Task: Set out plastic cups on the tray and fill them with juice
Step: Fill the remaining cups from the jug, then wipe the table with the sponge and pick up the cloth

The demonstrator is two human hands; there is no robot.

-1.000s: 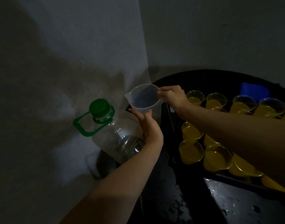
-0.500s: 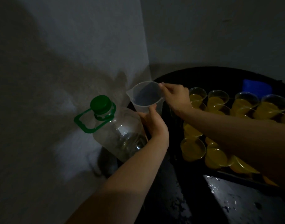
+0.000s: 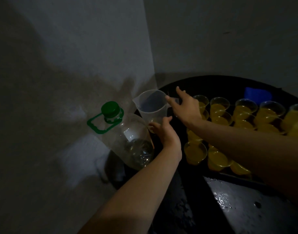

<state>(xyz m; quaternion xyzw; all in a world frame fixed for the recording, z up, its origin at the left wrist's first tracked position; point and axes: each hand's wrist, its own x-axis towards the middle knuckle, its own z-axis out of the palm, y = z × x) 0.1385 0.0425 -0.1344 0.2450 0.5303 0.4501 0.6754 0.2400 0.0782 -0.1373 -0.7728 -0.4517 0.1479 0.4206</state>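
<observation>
the jug stands upright between the two hands, its long axis vertical. its spout points out past the left hand toward the bottle, and its handle faces the right hand and the cups. the left hand is the one that has it, with fingers and thumb curled round the lower wall from the near side. the right hand is just beside the rim on the handle side, its fingers spread and straight. its thumb seems to touch the handle, but nothing is closed round it. so the left hand carries the jug, and the right is the nearer one to the cups, which lie under and beyond its forearm on the tray. the bottle leans just outside the left hand, its green cap on. for any next pour the spout faces the wrong way, away from the cups, so the jug would need turning or a change of hands first. the jug is clear, thin plastic and looks empty or nearly so; the light is too dim to tell about dregs at the bottom. every cup i can make out holds yellow juice, so the filling looks close to done. the wet bench lies near the right elbow.
</observation>
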